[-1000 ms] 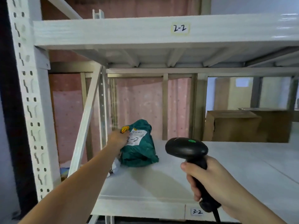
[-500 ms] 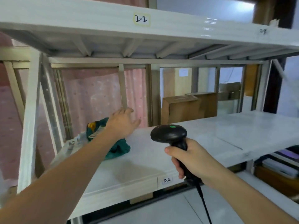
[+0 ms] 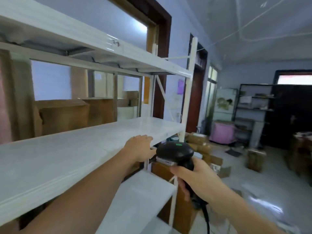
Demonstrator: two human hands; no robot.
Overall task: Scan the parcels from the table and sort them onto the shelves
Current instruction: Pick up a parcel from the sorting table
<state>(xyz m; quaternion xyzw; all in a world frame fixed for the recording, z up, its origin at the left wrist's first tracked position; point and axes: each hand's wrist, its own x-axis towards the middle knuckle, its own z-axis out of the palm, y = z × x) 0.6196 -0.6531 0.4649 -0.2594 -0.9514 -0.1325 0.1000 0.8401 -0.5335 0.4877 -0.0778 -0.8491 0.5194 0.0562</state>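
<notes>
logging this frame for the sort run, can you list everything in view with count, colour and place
shelving unit: one, white, fills the left half; three boards show, one above another
barcode scanner: one, black with a green dot on top, centre, beyond the shelf's right end, cable hanging down
cardboard boxes behind the shelf: at least two, brown, seen through the rack at left
cardboard parcels on the floor: several, brown, past the rack's right post; count unclear from blur
pink box: one, against the far wall
dark rack: one, far right wall
left hand: one, resting at the middle board's front edge, holding nothing
right hand: one, grips the scanner handle
</notes>
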